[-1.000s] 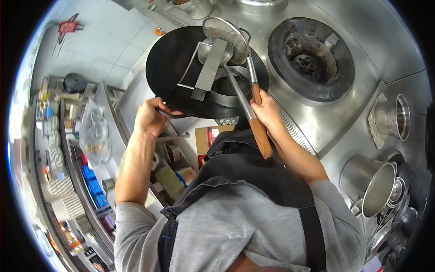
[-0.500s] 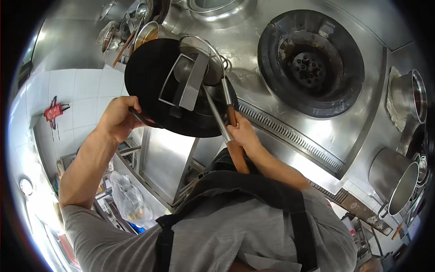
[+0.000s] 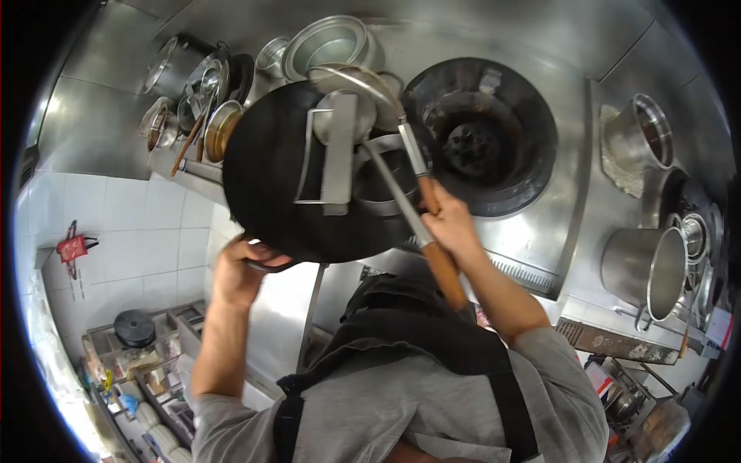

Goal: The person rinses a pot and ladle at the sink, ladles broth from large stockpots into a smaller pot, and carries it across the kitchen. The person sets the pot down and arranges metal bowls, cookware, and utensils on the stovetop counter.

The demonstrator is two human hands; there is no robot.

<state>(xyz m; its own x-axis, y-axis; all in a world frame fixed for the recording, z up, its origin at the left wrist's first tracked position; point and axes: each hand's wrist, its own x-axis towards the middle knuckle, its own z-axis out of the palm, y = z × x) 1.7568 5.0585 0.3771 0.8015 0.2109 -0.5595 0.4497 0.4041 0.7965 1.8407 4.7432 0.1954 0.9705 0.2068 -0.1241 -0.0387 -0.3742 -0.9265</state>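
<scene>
A black wok [image 3: 266, 166] hangs tilted in front of me, carrying several utensils. My left hand [image 3: 241, 270] is closed around its loop handle at the near left. My right hand [image 3: 451, 224] is wrapped round the wooden handle of a wire-mesh strainer [image 3: 413, 147] at the wok's right side; whether it also grips the wok is hidden. Inside the wok lie a ladle [image 3: 397, 189], its wooden handle sticking out toward me, a flat metal piece with a wire frame [image 3: 338, 158], and a round metal container [image 3: 378, 202] partly covered by the ladle.
Right of the wok is a black burner ring [image 3: 532, 147] on the steel stove. Metal basins [image 3: 332, 38] stand behind. A small pot [image 3: 644, 135] on a cloth and a big stockpot [image 3: 629, 262] stand at right. More pans [image 3: 166, 65] sit at far left.
The wok and its utensils have moved right and now overlap the burner ring's left edge. Both hands have moved with it. My view has shifted too.
</scene>
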